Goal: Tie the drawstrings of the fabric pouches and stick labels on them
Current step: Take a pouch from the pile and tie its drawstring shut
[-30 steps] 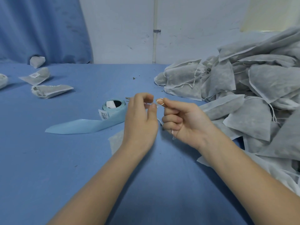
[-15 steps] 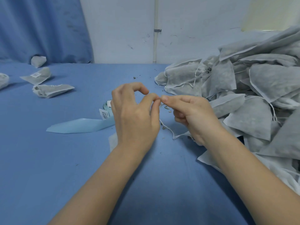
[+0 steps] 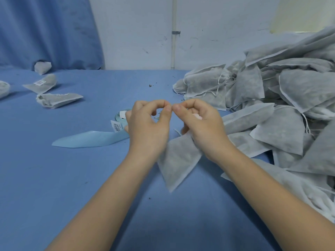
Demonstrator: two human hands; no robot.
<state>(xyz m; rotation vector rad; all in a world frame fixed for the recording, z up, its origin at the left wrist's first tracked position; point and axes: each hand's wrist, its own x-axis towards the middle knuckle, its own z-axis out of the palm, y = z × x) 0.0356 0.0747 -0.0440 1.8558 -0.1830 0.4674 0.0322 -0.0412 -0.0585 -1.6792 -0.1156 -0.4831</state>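
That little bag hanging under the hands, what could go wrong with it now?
1. The pouch hangs below the left hand and right hand, which pinch something too thin to see, probably its drawstring. If the pinch slips, the knot could stay loose and the bag might drop.
2. Dark crumbs lie on the blue table, so filling may spill from an untied bag.
3. The label roll sits right behind the left hand and could get knocked.

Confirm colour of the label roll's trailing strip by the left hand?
Pale light blue, plain; the strip lies flat on the darker blue table. Head view, the only one.
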